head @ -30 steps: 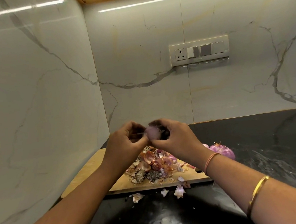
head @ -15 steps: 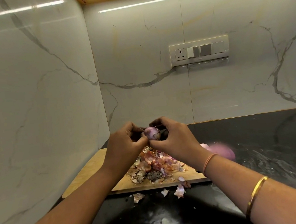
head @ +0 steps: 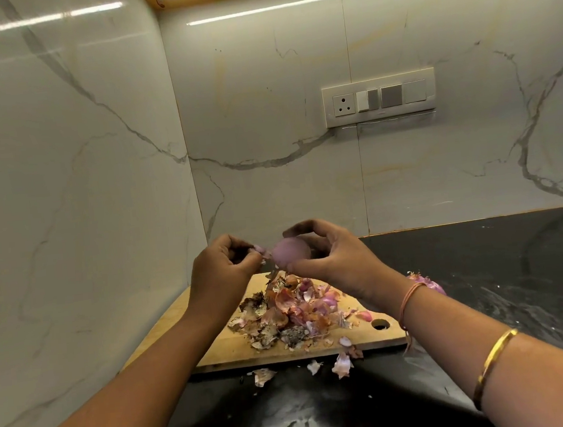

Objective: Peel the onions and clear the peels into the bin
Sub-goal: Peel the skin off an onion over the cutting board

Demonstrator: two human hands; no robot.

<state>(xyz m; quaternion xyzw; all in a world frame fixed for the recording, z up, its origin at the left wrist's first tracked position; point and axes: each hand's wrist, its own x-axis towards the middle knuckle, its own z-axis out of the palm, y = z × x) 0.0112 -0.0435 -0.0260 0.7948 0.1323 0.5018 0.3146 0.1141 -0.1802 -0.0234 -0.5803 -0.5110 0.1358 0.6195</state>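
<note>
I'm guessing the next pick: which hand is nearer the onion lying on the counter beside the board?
Right. The right hand is raised just left of the counter onion; the left hand is farther left.

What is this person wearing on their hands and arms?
The left hand and right hand are bare, no gloves. The right wrist carries a thin orange thread band; further up that forearm sits a slim gold bangle. Both forearms are uncovered.

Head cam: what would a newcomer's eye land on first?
At centre, the right hand holds a purple onion while the left hand pinches a strip of peel beside it. Below them a heap of peels lies on the wooden board, with a few scraps on the black counter in front.
</note>
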